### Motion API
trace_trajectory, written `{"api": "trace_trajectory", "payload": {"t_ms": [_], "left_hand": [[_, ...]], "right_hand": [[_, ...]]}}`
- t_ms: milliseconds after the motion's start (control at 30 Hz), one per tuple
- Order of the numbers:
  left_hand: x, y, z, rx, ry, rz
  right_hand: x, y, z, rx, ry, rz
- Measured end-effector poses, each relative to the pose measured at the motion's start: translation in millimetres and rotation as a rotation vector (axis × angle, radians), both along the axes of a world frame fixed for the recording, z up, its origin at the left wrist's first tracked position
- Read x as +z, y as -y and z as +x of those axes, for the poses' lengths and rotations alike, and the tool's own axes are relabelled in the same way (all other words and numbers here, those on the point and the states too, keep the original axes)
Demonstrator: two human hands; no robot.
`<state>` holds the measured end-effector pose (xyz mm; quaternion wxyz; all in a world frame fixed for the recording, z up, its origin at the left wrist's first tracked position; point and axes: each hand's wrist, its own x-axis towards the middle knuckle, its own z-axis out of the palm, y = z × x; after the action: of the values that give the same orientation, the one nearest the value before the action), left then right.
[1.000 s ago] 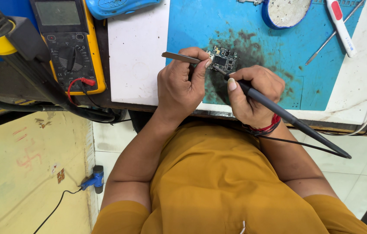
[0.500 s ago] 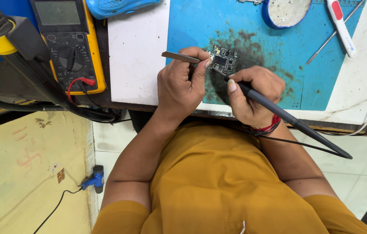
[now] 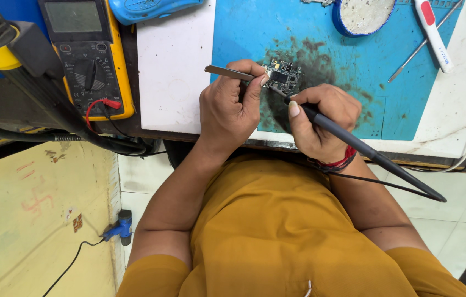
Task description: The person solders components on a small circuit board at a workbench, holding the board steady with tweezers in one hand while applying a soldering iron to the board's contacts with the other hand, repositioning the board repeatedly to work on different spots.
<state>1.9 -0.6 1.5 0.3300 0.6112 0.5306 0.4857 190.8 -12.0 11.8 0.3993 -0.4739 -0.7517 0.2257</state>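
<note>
Circuit board (image 3: 283, 76) looks light, stiff, fragile; we pin its edge with tweezers (image 3: 227, 71) pinched in left hand (image 3: 232, 107), right hand (image 3: 321, 118) gripping soldering iron (image 3: 365, 148) just beside.

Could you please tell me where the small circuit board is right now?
In the head view, the small circuit board lies on the blue mat, upper centre, between the left hand and right hand.

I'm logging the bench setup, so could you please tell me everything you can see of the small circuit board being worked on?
The circuit board is small, dark and roughly square, crowded with tiny components and a black chip near its middle. It lies flat on a blue work mat, on a sooty dark stain. The left hand brings metal tweezers to its left edge, while the right hand points a black soldering iron at its lower edge.
</note>
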Motion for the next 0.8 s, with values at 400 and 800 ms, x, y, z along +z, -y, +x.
{"api": "trace_trajectory", "payload": {"t_ms": [400, 800], "left_hand": [[-1.5, -1.5, 0.2, -0.009, -0.005, 0.008], [-3.6, -1.5, 0.4, 0.011, 0.004, 0.008]], "right_hand": [[1.0, -0.6, -0.7, 0.013, -0.029, -0.002], [-0.3, -0.4, -1.2, -0.012, -0.02, 0.012]]}}
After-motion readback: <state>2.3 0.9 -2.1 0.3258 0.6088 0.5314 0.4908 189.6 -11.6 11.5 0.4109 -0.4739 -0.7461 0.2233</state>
